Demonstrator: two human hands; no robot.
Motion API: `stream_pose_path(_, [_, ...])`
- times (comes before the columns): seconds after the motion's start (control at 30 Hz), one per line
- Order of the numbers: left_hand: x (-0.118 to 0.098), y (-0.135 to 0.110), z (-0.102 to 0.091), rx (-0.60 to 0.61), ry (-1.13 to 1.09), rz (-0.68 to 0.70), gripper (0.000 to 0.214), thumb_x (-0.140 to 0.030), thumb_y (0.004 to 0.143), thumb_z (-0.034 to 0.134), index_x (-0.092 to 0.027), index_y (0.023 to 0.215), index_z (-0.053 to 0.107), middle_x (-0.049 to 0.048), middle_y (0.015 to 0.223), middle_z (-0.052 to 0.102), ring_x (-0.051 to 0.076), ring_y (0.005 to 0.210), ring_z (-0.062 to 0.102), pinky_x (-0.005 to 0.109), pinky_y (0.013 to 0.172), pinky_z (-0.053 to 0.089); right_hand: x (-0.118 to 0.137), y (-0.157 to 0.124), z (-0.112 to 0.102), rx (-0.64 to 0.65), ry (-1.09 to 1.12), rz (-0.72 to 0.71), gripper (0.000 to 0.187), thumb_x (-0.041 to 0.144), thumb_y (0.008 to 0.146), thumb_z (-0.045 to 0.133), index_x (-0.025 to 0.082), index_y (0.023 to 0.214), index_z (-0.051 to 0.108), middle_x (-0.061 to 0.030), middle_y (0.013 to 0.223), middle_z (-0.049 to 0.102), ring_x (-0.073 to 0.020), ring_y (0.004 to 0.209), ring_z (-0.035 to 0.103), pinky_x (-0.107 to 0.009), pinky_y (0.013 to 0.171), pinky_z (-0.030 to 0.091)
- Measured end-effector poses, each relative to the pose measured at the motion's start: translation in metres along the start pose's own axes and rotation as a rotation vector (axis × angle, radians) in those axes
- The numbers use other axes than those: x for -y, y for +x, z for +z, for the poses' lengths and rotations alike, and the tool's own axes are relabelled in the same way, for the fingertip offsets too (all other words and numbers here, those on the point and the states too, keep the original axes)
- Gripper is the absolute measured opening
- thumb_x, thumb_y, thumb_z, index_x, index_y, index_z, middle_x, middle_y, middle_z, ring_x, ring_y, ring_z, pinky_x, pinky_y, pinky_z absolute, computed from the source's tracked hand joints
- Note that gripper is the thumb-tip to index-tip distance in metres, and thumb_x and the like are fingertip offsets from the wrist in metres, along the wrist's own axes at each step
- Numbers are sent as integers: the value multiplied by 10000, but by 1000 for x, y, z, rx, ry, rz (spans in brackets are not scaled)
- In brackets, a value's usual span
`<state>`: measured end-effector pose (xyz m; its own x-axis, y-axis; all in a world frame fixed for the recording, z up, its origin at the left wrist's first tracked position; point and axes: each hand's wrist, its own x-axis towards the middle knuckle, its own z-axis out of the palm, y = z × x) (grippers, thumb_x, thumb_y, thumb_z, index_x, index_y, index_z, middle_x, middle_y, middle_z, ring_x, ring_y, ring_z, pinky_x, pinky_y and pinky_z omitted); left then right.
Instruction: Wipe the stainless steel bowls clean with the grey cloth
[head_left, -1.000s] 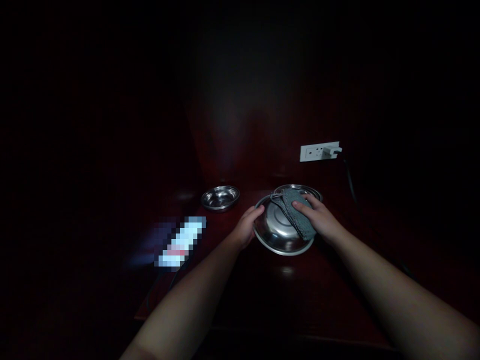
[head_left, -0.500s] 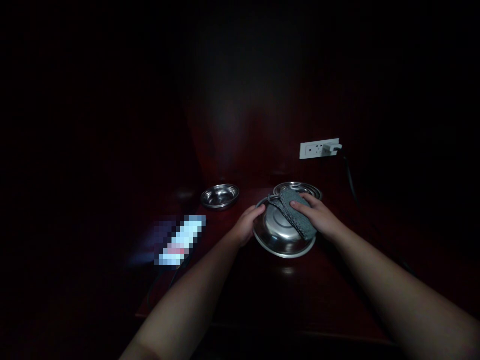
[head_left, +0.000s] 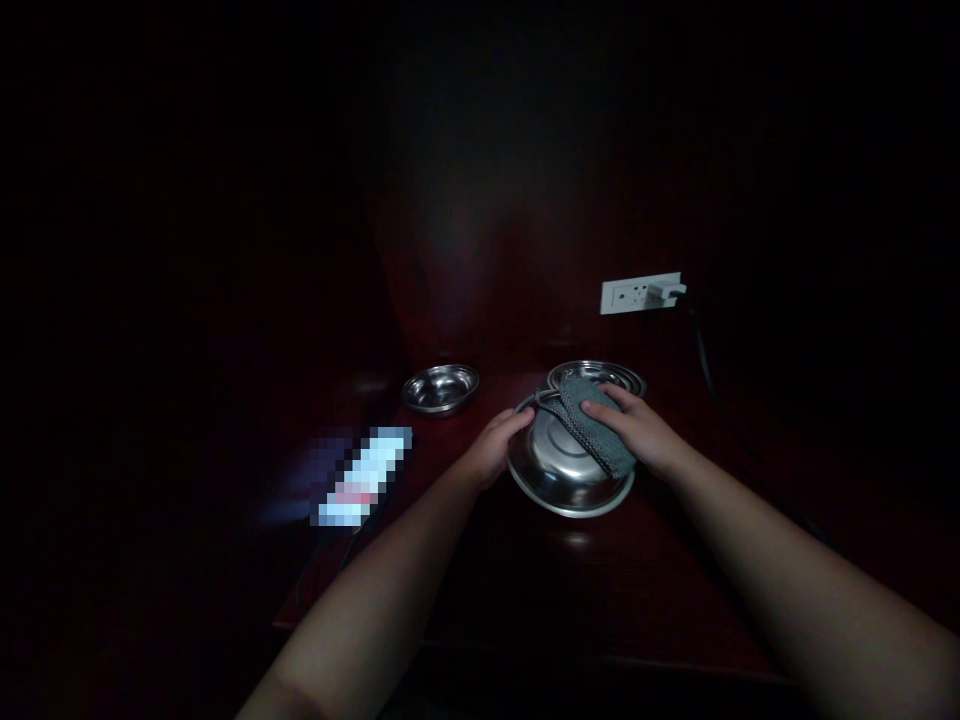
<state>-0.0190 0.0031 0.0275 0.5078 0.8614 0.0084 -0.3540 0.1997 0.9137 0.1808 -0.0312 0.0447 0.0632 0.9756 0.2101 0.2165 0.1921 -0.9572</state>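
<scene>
A shiny steel bowl (head_left: 566,480) is held tilted above the dark red table, its underside facing me. My left hand (head_left: 496,445) grips its left rim, thumb on the outer side and the other fingers mostly hidden. A grey-green knitted cloth (head_left: 592,425) lies folded over the bowl's upper right side. My right hand (head_left: 637,425) is closed on this cloth, pressing it against the steel. Just behind stands a stack of steel bowls (head_left: 630,378), partly covered by the cloth and hand.
Further left on the table (head_left: 540,610) sits another steel bowl (head_left: 441,390), seemingly stacked. A lit, pixelated screen (head_left: 365,478) lies near the left edge, with a thin cable beside it. On the back wall, a white socket (head_left: 641,293) holds a plug with a dark cord (head_left: 701,350).
Almost nothing differs. Both hands keep their hold on the bowl and cloth, and the view has shifted very slightly.
</scene>
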Motion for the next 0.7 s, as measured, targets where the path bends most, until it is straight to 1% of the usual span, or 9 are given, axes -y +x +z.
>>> stream_pose_path(0.2, [0,0,-1,-10,13,-31,280,-355,706,675,-130,869,642,49,740,666,156,666,606,294,714,431,1,-1,0,27,22,38,387,473,698,650,203,970,596,-36,851,668,-199,749,626,-328,679,480])
stream_pose_path(0.43, [1,-2,1,-19,24,-44,275,-347,698,684,-135,870,645,39,735,659,147,659,602,281,689,431,1,0,-2,53,13,54,394,461,708,651,203,1001,594,-47,895,669,-201,784,630,-336,715,484])
stream_pose_path(0.53, [1,-2,2,-31,32,-45,271,-343,691,691,-134,856,646,43,760,666,151,679,608,271,677,426,0,0,-2,54,6,55,406,470,703,654,201,1002,596,-45,878,668,-201,780,630,-332,708,484])
stream_pose_path(0.7, [4,-1,3,-7,31,-35,292,-334,688,695,-130,895,659,65,839,685,157,720,614,282,726,428,-2,1,-3,44,-16,39,421,484,696,656,201,1001,593,-32,870,663,-192,772,624,-324,707,478])
